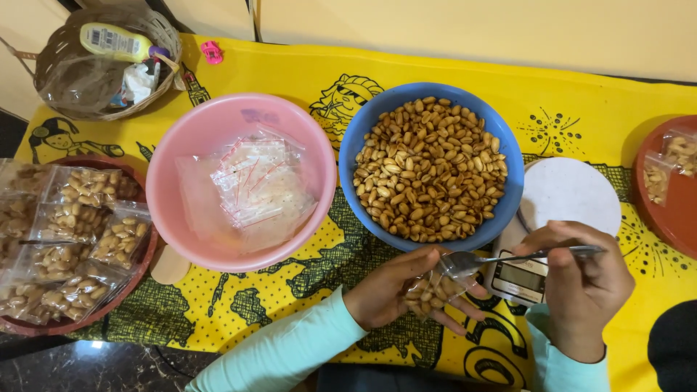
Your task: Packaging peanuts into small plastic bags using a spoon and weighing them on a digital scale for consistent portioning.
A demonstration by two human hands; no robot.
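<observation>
- Left hand point(396, 289) cups a small clear bag point(430, 290) partly filled with peanuts; the fingers curl under and around it, thumb side up, so the mouth stays open and facing the spoon.
- Right hand point(581, 279) pinches the handle of a metal spoon point(508, 256) between closed fingertips; the spoon lies nearly level, its bowl right at the bag's mouth, just above the left fingers.
- Blue bowl point(510, 156), heaped with roasted peanuts, sits just beyond the left fingertips, a short reach for the spoon.
- Small digital scale point(563, 192) with a round white platform stands just beyond the right knuckles, its display partly under the spoon handle; nothing rests on the platform.
- Pink bowl point(181, 156) with a loose pile of empty clear zip bags lies farther left of the left hand, near but out of the way of the spoon.
- Dark red tray point(138, 268) at the far left holds filled, sealed peanut packets, well apart from both hands.
- Another reddish plate point(671, 218), right of the right hand, carries a couple more packets.
- Woven basket point(65, 72) with a bottle and oddments sits at the far corner.
- All rests on a yellow printed cloth point(290, 290).
</observation>
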